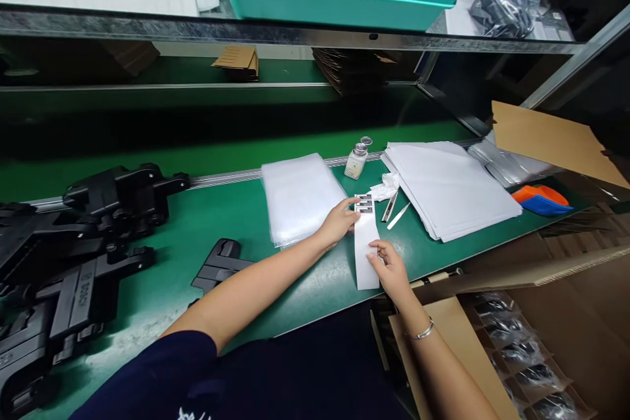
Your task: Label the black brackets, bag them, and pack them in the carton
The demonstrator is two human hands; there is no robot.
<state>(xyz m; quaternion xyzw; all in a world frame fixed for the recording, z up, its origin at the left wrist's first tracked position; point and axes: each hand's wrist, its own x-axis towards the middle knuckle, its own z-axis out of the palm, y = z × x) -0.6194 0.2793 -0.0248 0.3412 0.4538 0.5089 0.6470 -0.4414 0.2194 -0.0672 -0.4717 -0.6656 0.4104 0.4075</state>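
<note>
A white strip of labels (365,262) with black printed stickers at its far end lies lengthwise between my hands over the green bench. My left hand (338,222) pinches its upper left edge, beside the printed stickers. Lower down, the fingers of my right hand (390,269) close on the strip's right edge. Just beyond are a crumpled white tissue (386,186), a utility knife (389,207) and white tweezers (398,216). A stack of clear plastic sheets (300,197) lies left of the strip, partly behind my left hand.
Black plastic parts (88,269) crowd the left side, and another black piece (221,266) lies near my left forearm. A small bottle (356,161) stands behind the tissue. White sheets (453,187) lie right. A carton (512,341) of bagged parts sits below; a teal bin (339,0) tops the shelf.
</note>
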